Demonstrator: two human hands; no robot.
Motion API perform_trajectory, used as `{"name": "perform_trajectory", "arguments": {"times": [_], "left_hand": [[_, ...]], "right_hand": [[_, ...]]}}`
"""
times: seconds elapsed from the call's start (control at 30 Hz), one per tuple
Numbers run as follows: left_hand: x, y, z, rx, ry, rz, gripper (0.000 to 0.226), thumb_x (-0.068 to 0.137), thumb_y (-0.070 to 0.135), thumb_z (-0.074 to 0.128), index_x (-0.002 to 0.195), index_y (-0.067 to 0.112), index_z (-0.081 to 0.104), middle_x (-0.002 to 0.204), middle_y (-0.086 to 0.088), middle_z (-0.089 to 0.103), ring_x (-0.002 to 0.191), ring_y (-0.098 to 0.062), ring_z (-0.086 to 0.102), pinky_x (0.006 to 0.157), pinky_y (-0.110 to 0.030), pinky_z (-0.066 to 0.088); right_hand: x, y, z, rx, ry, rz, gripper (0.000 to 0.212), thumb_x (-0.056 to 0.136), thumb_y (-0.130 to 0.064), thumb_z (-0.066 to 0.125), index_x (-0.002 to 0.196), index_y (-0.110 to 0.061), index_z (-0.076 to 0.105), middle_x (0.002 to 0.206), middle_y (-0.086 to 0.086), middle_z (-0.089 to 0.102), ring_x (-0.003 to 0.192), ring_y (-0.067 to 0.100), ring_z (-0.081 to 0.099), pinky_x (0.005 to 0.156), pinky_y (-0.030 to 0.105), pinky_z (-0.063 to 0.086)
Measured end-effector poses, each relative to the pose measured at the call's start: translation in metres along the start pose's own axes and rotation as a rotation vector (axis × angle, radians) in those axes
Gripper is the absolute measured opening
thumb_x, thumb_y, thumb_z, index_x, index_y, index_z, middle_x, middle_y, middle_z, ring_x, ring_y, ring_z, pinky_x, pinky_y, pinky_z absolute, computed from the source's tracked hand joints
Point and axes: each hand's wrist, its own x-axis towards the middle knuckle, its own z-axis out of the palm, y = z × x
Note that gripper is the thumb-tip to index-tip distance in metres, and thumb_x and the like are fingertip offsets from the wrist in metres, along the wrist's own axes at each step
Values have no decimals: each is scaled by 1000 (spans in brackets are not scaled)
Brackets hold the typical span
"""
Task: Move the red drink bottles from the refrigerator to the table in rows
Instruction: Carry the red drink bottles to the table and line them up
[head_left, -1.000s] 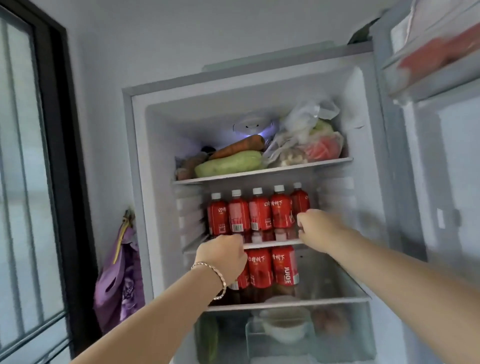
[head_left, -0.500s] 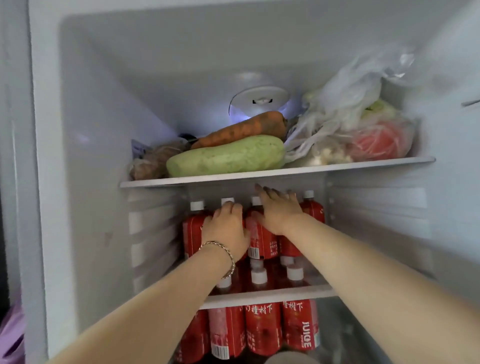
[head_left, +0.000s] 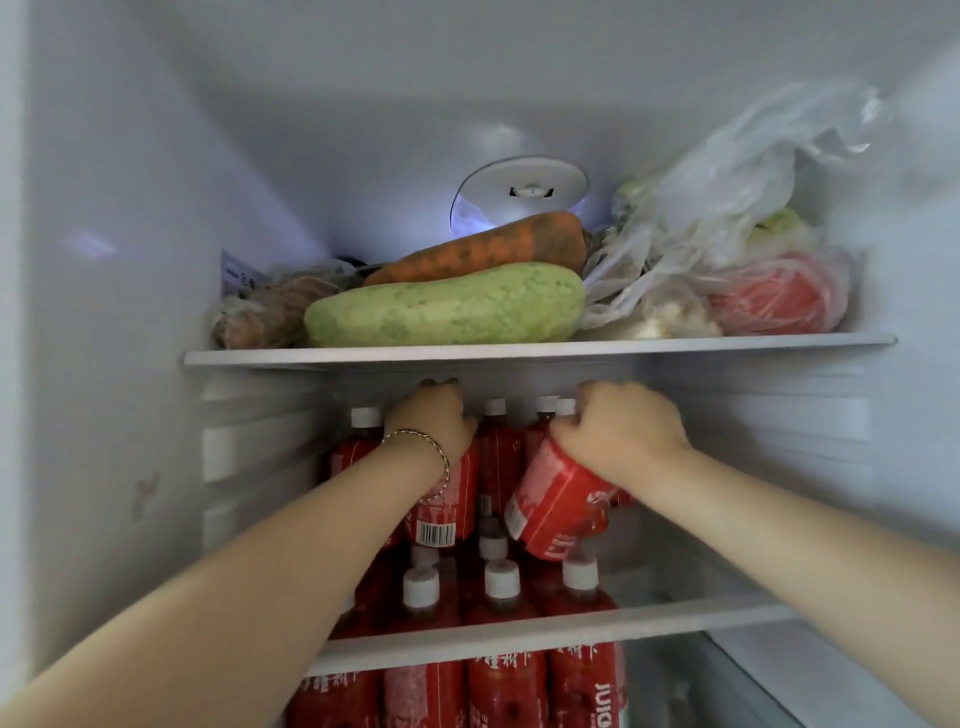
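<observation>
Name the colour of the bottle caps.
White caps; the head view shows them best.

thin bracelet (head_left: 422, 437) at left hand (head_left: 431, 418)

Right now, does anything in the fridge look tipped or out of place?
One red bottle, gripped by the right hand, leans with its base swung outward while the bottles beside it stand upright. Nothing looks spilled or damaged.

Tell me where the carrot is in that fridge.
In the head view the carrot lies on the top shelf, near the middle, just behind the pale green gourd and left of the plastic bags.
</observation>
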Motion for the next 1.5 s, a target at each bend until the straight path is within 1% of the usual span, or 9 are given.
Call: {"name": "perform_trajectory", "arguments": {"times": [0.13, 0.33, 0.43, 0.57, 0.83, 1.07, 1.2, 1.3, 1.5], "left_hand": [[-19, 26, -7, 90, 42, 161, 26, 87, 24, 50, 108, 9, 56, 117, -15, 58, 109, -34, 57, 87, -36, 46], [-36, 28, -15, 39, 82, 175, 21, 87, 22, 48, 100, 9, 57, 108, -15, 59, 100, -35, 58, 80, -34, 46], [-41, 20, -17, 19, 98, 153, 17, 89, 22, 46, 95, 9, 55, 104, -14, 59, 96, -34, 58, 76, -32, 45], [-45, 12, -18, -41, 139, 111, 12, 88, 20, 47, 82, 9, 48, 98, -17, 60, 90, -35, 59, 73, -32, 46], [-50, 17, -17, 22, 149, 141, 19, 90, 22, 45, 97, 7, 54, 102, -13, 58, 93, -32, 60, 74, -32, 46], [-56, 15, -18, 22, 151, 126, 23, 90, 24, 46, 102, 6, 54, 108, -15, 58, 96, -34, 60, 76, -34, 47], [-66, 18, -21, 157, 96, 216, 33, 95, 29, 42, 117, 6, 48, 122, -14, 50, 105, -33, 58, 82, -37, 47], [-80, 27, -32, 276, 44, 278, 34, 95, 25, 41, 120, 4, 47, 126, -13, 45, 108, -32, 56, 87, -40, 46], [-135, 41, -90, 263, 88, 222, 29, 97, 26, 37, 116, 8, 47, 126, -11, 44, 108, -28, 51, 78, -33, 40]], "right_hand": [[19, 24, -10, 12, -127, 88, 26, 83, -28, 54, 102, -11, 60, 109, 11, 65, 95, 28, 62, 70, 26, 44], [51, 17, 3, -168, -400, -132, 70, 90, -36, 52, 150, -31, 17, 151, 6, 36, 126, 24, 49, 100, 32, 45], [58, 10, 4, -265, -469, -174, 62, 89, -48, 53, 144, -24, 35, 147, 4, 41, 128, 25, 46, 102, 32, 41], [55, 10, 2, -253, -432, -171, 58, 88, -54, 53, 136, -24, 43, 139, 2, 49, 123, 23, 49, 95, 31, 41], [35, 1, -9, -167, -306, -279, 41, 88, -44, 54, 121, -21, 50, 128, 4, 55, 114, 25, 53, 76, 26, 35], [6, -35, -23, -403, -233, -477, 35, 84, -49, 55, 103, -21, 64, 109, 2, 66, 103, 23, 61, 71, 26, 35], [-8, -35, -35, -422, -202, -436, 31, 86, -49, 50, 75, -20, 54, 79, 0, 58, 99, 24, 63, 63, 25, 31], [-25, -33, -42, -437, -132, -482, 36, 86, -48, 51, 69, -18, 40, 95, 1, 65, 97, 24, 64, 59, 25, 31], [-65, -28, -72, -397, 6, -487, 23, 89, -37, 51, 72, -22, 49, 97, 0, 69, 95, 22, 66, 58, 24, 32]]}}
